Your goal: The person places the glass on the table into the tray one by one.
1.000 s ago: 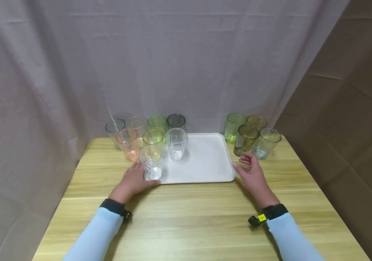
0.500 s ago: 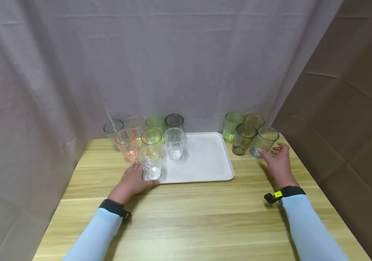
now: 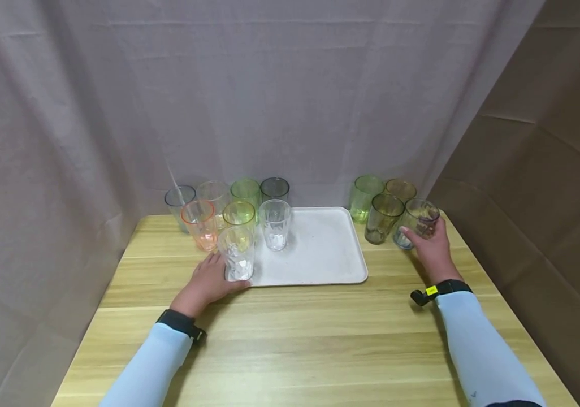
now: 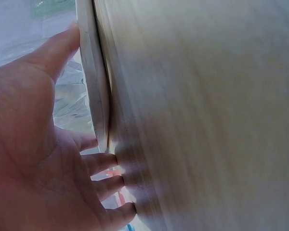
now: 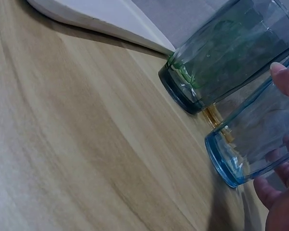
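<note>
My right hand [image 3: 432, 249] grips a pale blue glass [image 3: 413, 217] at the table's right side, thumb on its near face and fingers round the far side. In the right wrist view the blue glass [image 5: 253, 142] has its base on or very near the wood. Just left of it stands a dark smoky glass [image 3: 384, 220]. My left hand [image 3: 211, 281] rests at the near left corner of a white tray [image 3: 320, 249], thumb along its front edge and fingers spread at its left side. Beside that hand a clear glass [image 3: 238, 257] stands upright on the tray.
Another clear glass [image 3: 275, 229] stands on the tray. Around its left end are an orange glass [image 3: 200, 229], a yellow glass [image 3: 239, 213] and several others. Behind the blue glass are a green glass [image 3: 366, 200] and an amber glass [image 3: 401, 189]. Grey cloth [image 3: 315, 113] hangs behind.
My right hand has moved from the tray's right edge rightward to the blue glass and closed round it. My left hand stays at the tray corner.
</note>
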### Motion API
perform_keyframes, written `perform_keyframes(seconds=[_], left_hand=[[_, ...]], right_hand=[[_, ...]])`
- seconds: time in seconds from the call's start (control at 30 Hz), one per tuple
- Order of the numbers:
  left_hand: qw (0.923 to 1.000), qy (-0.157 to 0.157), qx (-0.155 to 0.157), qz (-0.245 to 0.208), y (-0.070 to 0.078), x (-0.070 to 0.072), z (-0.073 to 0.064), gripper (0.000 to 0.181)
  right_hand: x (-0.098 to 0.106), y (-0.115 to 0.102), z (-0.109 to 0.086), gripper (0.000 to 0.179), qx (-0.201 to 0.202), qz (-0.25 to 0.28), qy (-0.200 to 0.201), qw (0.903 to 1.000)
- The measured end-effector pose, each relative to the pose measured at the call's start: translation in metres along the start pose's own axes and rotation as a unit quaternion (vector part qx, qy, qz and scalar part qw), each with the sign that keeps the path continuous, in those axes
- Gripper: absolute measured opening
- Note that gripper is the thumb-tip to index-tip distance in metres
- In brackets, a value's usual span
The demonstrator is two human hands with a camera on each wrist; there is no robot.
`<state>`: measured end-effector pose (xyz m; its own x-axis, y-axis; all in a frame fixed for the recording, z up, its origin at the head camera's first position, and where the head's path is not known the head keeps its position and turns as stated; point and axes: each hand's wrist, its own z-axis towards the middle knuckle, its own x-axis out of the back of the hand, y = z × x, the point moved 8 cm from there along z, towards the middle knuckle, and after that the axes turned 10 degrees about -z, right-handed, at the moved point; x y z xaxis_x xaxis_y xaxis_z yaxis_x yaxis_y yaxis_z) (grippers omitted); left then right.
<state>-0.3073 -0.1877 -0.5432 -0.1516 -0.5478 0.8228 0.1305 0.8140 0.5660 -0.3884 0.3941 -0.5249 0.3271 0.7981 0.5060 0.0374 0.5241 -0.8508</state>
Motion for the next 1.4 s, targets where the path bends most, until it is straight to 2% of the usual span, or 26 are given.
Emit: perform_keyframes(seconds=[0.4, 0.67, 0.83, 0.97, 1.1, 1.27, 1.4], left_hand=[[1.0, -0.004, 0.003, 0.002, 0.001, 0.001, 0.0, 0.12], [1.0, -0.005, 0.003, 0.001, 0.001, 0.001, -0.001, 0.12], [1.0, -0.008, 0.004, 0.003, 0.001, 0.001, -0.001, 0.121], [0.9999, -0.01, 0.005, 0.004, 0.001, 0.001, -0.001, 0.121], [0.9999, -0.01, 0.007, 0.006, 0.0, 0.001, 0.0, 0.121], [0.9999, -0.009, 0.005, 0.001, 0.002, 0.001, -0.001, 0.12], [1.0, -0.006, 0.005, -0.003, 0.002, 0.002, -0.001, 0.119]], right_hand=[[0.006, -0.003, -0.011, 0.101, 0.005, 0.005, 0.013, 0.9999], [0.01, -0.007, -0.037, 0.099, -0.003, 0.003, 0.007, 1.0], [0.004, -0.016, -0.057, 0.098, 0.001, 0.013, -0.005, 0.9999], [-0.01, -0.03, -0.071, 0.094, 0.019, 0.029, -0.013, 0.9993], [-0.032, -0.049, -0.083, 0.096, 0.027, 0.046, -0.044, 0.9976], [-0.068, -0.073, -0.092, 0.097, 0.049, 0.065, -0.081, 0.9934], [-0.101, -0.096, -0.098, 0.093, 0.089, 0.095, -0.111, 0.9853]])
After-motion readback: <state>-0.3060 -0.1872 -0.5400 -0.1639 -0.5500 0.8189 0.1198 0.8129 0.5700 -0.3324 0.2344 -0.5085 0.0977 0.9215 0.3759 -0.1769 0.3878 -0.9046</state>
